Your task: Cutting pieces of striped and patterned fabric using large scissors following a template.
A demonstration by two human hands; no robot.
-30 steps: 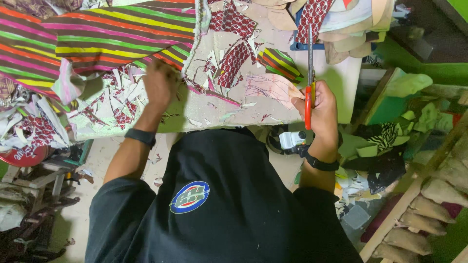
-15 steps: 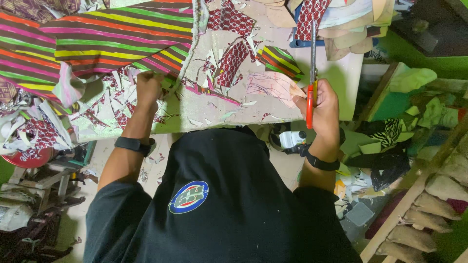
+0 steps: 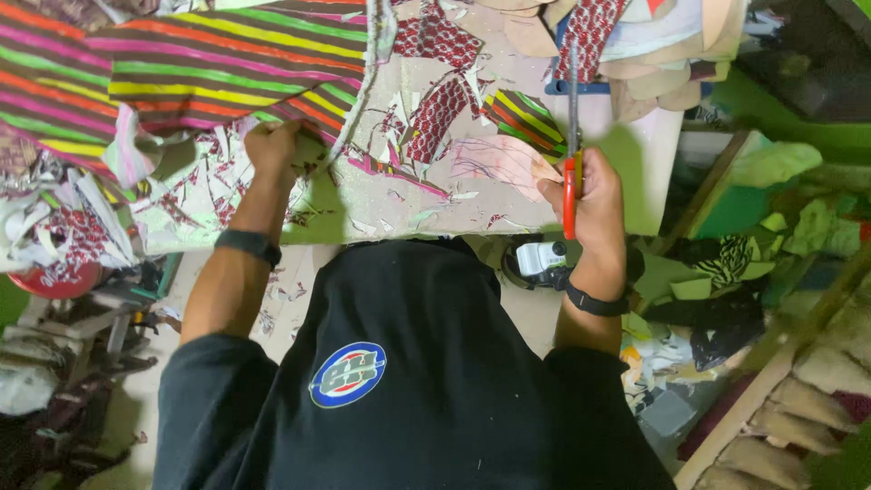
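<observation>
My right hand [image 3: 594,204] grips red-handled scissors [image 3: 572,136] whose blades point away from me over the worktable [image 3: 626,163]. Just left of that hand lies a pale pinkish cut piece [image 3: 494,163] and a small striped scrap [image 3: 526,118]. My left hand [image 3: 272,145] is closed on the near edge of a large multicoloured striped cloth [image 3: 200,68] at the table's left, among several small offcuts [image 3: 200,195]. Red-and-white patterned pieces [image 3: 435,104] lie between my hands.
Beige and red sole-shaped cut-outs [image 3: 653,36] are stacked at the table's far right. Scrap heaps [image 3: 63,227] hang off the left edge. Green and patterned offcuts [image 3: 726,272] litter the floor on the right, beside a wooden rack of shoe forms [image 3: 798,399]. Tools [image 3: 100,318] sit lower left.
My left hand has slid left along the table and taken hold of the striped cloth's edge. My right hand with the scissors has stayed almost still.
</observation>
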